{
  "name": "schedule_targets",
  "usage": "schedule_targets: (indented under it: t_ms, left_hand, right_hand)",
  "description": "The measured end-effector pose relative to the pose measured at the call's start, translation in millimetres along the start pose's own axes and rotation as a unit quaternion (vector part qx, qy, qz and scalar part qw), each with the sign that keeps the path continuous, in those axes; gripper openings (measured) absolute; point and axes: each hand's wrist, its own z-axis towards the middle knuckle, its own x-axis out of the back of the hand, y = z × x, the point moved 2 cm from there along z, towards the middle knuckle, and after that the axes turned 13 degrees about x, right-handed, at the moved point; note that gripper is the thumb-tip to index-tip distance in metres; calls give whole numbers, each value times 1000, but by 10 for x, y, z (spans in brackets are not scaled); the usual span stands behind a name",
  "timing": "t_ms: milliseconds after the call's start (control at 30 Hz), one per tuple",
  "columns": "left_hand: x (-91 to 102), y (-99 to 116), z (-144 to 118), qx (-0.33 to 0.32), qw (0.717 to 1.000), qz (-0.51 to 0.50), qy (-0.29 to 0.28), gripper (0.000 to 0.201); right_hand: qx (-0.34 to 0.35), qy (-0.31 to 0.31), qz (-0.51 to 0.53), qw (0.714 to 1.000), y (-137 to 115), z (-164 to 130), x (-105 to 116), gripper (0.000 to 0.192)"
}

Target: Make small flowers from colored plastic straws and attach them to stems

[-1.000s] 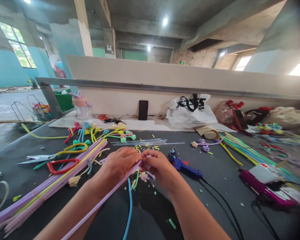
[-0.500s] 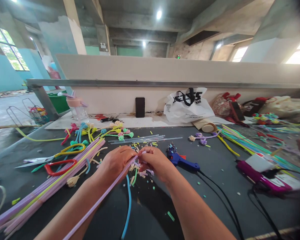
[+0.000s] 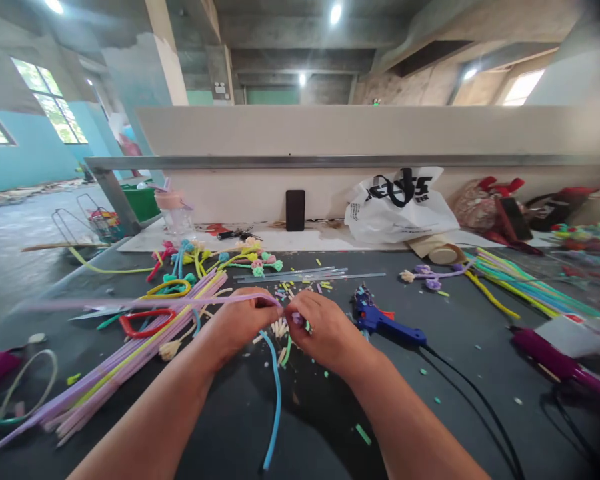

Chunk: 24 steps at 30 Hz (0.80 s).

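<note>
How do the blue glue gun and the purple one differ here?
The blue glue gun lies just right of the right hand, fully in view; the purple glue gun lies near the right edge, partly covered by a white card. Blue shows a red trigger; none shows on purple. Both lie flat on the dark table, untouched.

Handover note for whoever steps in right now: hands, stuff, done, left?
Left hand: pinched shut on a lilac pipe cleaner that runs out to the left, blurred.
Right hand: fingertips closed on that stem's near end, a small lilac curl.
Nearby: a blue stem lies under the hands, a bundle of lilac stems to the left, a blue glue gun to the right, scissors left.
Done: finished pipe-cleaner flowers lie at the back of the dark table.
Left: this curl looks only begun; the glue gun lies untouched.
</note>
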Motion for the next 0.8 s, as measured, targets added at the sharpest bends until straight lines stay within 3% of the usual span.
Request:
schedule_targets:
  t_ms: [133, 200, 267, 300, 367, 433, 500, 700, 800]
  left_hand:
    - [4, -62, -10, 58, 991, -91, -79, 12]
    - [3, -39, -8, 21, 996, -71, -50, 13]
    - [7, 14, -14, -46, 999, -6, 4, 12]
    - [9, 39, -19, -75, 996, 31, 29, 13]
    - [11, 70, -33, -122, 986, 93, 67, 14]
    - [8, 71, -48, -169, 972, 134, 92, 17]
    - [-5, 50, -62, -217, 955, 170, 107, 18]
    - [-64, -35, -67, -304, 901, 280, 133, 17]
    - [-82, -55, -50, -328, 892, 285, 129, 17]
  right_hand:
    - [29, 24, 16, 999, -25, -3, 25, 12]
    - [-24, 40, 60, 997, -15, 5, 46, 10]
    - [-121, 63, 153, 979, 16, 1, 46, 10]
    - [-174, 79, 226, 955, 35, -8, 32, 15]
    - [-265, 112, 392, 874, 60, -31, -27, 23]
    - [-321, 132, 522, 779, 64, -48, -98, 23]
    - [-351, 140, 580, 722, 54, -51, -144, 19]
    - [-418, 170, 601, 660, 9, -11, -113, 13]
    - [-440, 166, 597, 650, 5, 5, -97, 10]
